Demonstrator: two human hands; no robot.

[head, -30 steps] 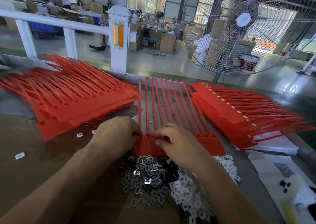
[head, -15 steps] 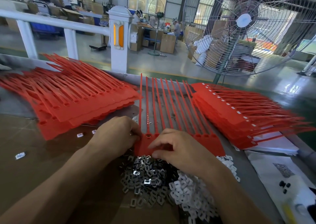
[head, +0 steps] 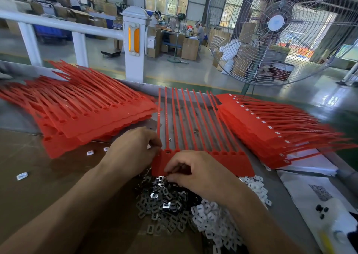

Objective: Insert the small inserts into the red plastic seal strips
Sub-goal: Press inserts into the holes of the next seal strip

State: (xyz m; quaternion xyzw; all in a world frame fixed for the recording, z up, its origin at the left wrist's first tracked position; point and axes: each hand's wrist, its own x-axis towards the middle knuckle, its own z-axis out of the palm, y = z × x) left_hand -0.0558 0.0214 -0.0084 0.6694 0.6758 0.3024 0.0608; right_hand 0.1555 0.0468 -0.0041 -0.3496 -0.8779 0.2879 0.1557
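Observation:
A red sheet of joined seal strips (head: 230, 163) lies flat in front of me, its thin tails pointing away. My left hand (head: 131, 154) pinches the sheet's left top corner beside the first socket. My right hand (head: 195, 171) lies over the sheet's lower left part, fingers curled down at the near edge, where they pick at the pile of grey metal inserts (head: 164, 201). White plastic inserts (head: 217, 220) are heaped to the right of the metal ones. What the right fingertips hold is hidden.
A stack of red strip sheets (head: 81, 118) lies at the left, another stack with white inserts fitted (head: 271, 133) at the right. Loose white inserts (head: 22, 175) dot the brown cardboard. White paper and a plastic bag (head: 319, 195) sit at the right. A large fan (head: 275, 32) stands behind.
My right hand has slid back from the sockets toward the near edge of the sheet and down to the insert pile. The left hand stays at the sheet's left corner.

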